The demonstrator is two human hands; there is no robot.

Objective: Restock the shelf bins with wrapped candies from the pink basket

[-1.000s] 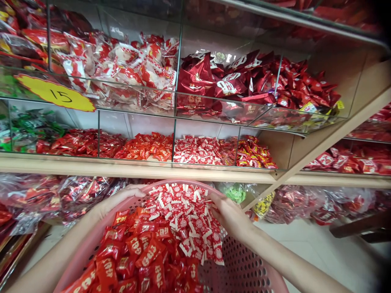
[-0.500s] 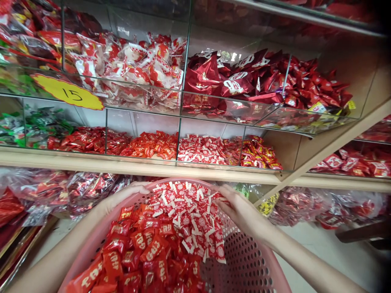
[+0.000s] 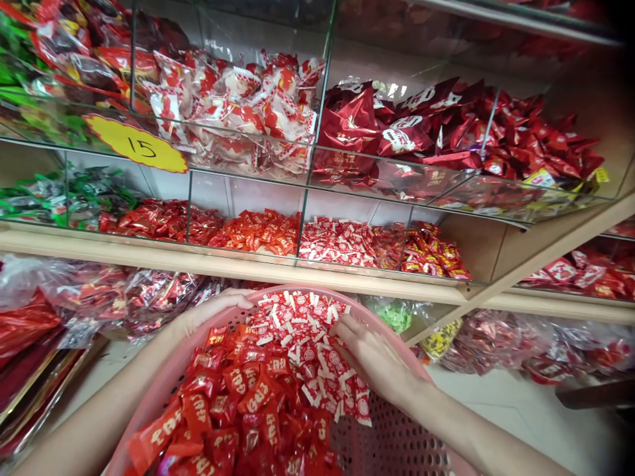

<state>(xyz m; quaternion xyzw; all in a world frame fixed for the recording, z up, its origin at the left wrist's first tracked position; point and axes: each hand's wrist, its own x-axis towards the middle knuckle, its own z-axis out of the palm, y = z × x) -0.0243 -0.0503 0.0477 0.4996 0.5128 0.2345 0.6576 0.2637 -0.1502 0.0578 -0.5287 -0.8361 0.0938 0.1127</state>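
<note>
A pink perforated basket (image 3: 421,430) fills the lower middle of the head view. Larger red candies with gold print (image 3: 248,396) lie in its left and front part, and small red-and-white candies (image 3: 307,337) are heaped at the back. My left hand (image 3: 218,311) is wrapped round the basket's back left rim, its fingertips partly hidden. Inside the basket, my right hand (image 3: 370,357) rests at the right side of the small candies, its bent fingers touching them; the fingertips are hidden among the wrappers.
Glass-fronted shelves of wrapped candies stand ahead, with a yellow price tag (image 3: 136,144) marked 15. A wooden shelf edge (image 3: 248,266) runs just behind the basket. Below it sit plastic bags of candy (image 3: 496,344); a slanting wooden post (image 3: 536,258) is at right.
My right hand has moved left and down from the basket's back right rim onto the small candies. The shelves have shifted slightly right in view. My left hand still holds the rim.
</note>
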